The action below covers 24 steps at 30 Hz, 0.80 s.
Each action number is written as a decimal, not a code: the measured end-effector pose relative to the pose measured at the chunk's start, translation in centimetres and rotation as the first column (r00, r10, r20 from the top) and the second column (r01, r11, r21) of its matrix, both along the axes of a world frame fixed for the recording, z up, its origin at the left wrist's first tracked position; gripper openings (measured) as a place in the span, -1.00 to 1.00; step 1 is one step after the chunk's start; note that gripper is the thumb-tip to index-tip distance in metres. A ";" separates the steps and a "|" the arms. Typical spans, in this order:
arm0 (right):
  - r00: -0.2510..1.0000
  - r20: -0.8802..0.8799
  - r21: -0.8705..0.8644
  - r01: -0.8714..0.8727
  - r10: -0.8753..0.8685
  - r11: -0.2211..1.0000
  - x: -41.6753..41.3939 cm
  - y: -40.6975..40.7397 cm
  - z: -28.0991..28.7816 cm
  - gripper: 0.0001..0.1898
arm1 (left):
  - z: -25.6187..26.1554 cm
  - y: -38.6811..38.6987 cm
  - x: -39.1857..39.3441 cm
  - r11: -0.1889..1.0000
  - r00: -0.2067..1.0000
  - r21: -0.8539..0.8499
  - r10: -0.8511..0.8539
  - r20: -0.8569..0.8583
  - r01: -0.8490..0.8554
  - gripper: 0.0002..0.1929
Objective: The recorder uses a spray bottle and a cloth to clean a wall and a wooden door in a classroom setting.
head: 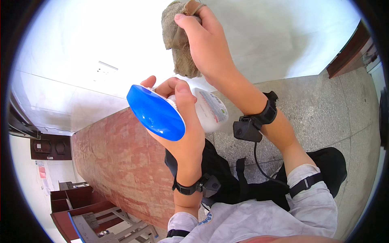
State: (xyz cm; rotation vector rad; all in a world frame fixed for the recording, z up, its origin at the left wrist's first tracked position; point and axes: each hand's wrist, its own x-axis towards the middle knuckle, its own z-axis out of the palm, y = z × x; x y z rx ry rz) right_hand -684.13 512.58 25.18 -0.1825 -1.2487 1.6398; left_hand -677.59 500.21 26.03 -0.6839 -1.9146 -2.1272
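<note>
My left hand [182,133] grips a spray bottle by its neck. The bottle has a blue trigger head [156,112] turned toward me and a translucent white body [209,109] with a printed label, tilted away to the right. Above and to the right, my right hand [206,42] pinches a grey-brown cloth [179,39] that hangs bunched from its fingers at the top of the view. Behind the cloth is a glossy white wall [121,33]. The cloth's lower edge hangs just above the bottle, and a small part of its top is cut off by the frame.
A wall socket [103,70] sits in the white wall. Reddish, worn flooring [121,164] lies to the left, grey speckled tiles [322,112] to the right. Dark red furniture [76,197] and metal-framed pieces [115,224] stand lower left; a dark red wooden edge [348,51] shows upper right.
</note>
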 end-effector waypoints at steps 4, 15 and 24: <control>0.991 -0.057 -0.075 -0.129 0.125 0.989 1.3 -0.8 1.5 -0.79 | -0.1 -0.5 -0.5 0.996 1.000 -0.085 0.006 -0.019 -0.008 -0.53; 0.966 -0.060 0.106 0.256 -0.251 0.961 -0.6 -1.1 -0.1 -0.74 | -0.9 0.1 -1.8 0.980 0.993 -0.198 0.000 -0.116 -0.023 -0.51; 0.892 -0.242 0.247 0.436 -0.381 0.865 -0.4 0.1 -0.2 -0.63 | -0.8 1.5 -2.0 0.981 0.997 -0.182 0.069 -0.030 -0.073 -0.54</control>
